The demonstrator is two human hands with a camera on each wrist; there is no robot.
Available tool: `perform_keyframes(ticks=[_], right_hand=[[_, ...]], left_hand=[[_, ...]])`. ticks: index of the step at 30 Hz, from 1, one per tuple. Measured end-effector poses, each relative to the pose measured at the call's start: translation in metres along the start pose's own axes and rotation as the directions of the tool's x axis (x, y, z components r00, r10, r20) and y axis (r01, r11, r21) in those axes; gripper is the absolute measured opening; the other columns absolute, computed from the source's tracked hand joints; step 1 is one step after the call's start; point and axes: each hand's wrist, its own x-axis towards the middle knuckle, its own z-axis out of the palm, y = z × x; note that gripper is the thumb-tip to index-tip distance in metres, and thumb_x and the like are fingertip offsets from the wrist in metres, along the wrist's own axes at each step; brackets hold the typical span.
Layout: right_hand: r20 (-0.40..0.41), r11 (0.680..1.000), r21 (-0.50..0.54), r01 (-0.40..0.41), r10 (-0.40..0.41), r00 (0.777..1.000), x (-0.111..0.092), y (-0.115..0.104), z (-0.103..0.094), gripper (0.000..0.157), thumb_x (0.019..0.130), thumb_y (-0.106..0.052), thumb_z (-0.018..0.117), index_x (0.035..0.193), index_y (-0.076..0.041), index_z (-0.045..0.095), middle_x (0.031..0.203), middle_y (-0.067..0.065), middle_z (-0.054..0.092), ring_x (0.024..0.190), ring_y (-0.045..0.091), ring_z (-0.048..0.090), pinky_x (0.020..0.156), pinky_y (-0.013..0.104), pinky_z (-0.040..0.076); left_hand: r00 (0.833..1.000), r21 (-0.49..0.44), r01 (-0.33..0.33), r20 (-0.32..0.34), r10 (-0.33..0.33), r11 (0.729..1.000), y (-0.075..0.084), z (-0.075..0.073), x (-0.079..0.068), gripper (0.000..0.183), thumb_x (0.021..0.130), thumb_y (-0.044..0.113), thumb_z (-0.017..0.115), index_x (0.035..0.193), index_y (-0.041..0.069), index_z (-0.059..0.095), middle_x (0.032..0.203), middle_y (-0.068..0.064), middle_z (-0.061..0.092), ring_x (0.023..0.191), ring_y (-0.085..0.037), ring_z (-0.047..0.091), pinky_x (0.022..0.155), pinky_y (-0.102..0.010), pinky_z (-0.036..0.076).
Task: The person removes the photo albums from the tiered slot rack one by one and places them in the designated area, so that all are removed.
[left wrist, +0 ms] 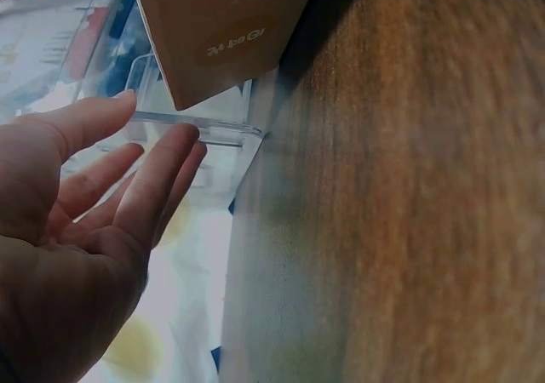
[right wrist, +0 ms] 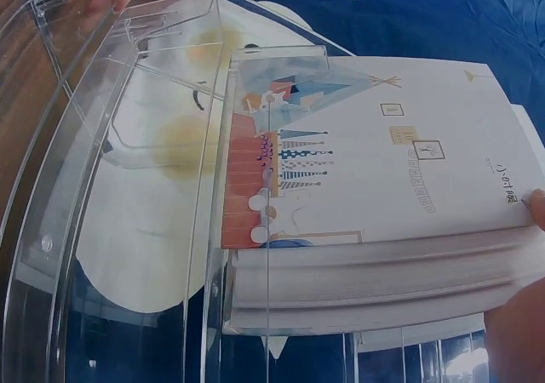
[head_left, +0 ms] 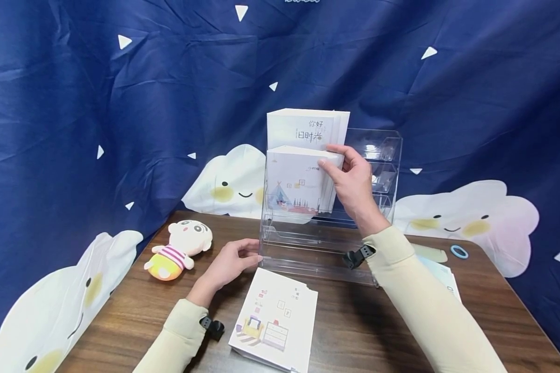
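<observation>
A clear tiered display rack (head_left: 308, 267) stands on the table, its shelves see-through. My right hand (head_left: 357, 178) grips the upper right edge of a stack of white notebooks (head_left: 291, 178) with a tent drawing, thumb on the front cover. In the right wrist view, the lower end of these notebooks (right wrist: 375, 162) sits behind a clear shelf lip. Behind them stands a taller group of white notebooks (head_left: 289, 124). My left hand (head_left: 228, 264) is at the rack's lower left corner; in the left wrist view its fairly straight fingers (left wrist: 157, 179) are right at the clear edge.
A pile of white notebooks (head_left: 275, 321) lies in front of the rack. The plush doll (head_left: 179, 251) lies at the left. Behind my right forearm are a pale blue booklet (head_left: 441, 274) and a blue ring (head_left: 459, 252). A dark blue curtain (head_left: 191, 77) hangs behind the table.
</observation>
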Motion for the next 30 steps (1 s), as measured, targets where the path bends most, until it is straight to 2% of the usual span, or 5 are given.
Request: perform_keyframes(ticks=[25,30], right_hand=[[-0.002,0.999,-0.018,0.033,-0.033,0.999,-0.002,-0.011,-0.005,0.039,0.101,-0.014,0.085,0.138,-0.006,0.076,0.116,0.006,0.079,0.095,0.008,0.075,0.078,0.024,0.064],[-0.009,0.999,-0.015,0.037,-0.037,0.999,-0.003,-0.012,-0.006,0.039,0.101,-0.014,0.085,0.138,-0.007,0.077,0.112,0.000,0.079,0.094,0.007,0.075,0.078,0.024,0.064]], left_hand=[[1.000,0.037,-0.019,-0.010,0.019,0.999,0.002,0.000,-0.001,0.046,0.104,0.016,0.080,0.147,0.002,0.070,0.136,-0.016,0.080,0.120,-0.028,0.079,0.100,-0.039,0.068],[1.000,0.039,-0.024,-0.008,0.024,0.999,0.002,0.000,-0.002,0.046,0.104,0.016,0.080,0.147,0.002,0.070,0.137,-0.017,0.080,0.121,-0.029,0.079,0.102,-0.040,0.068]])
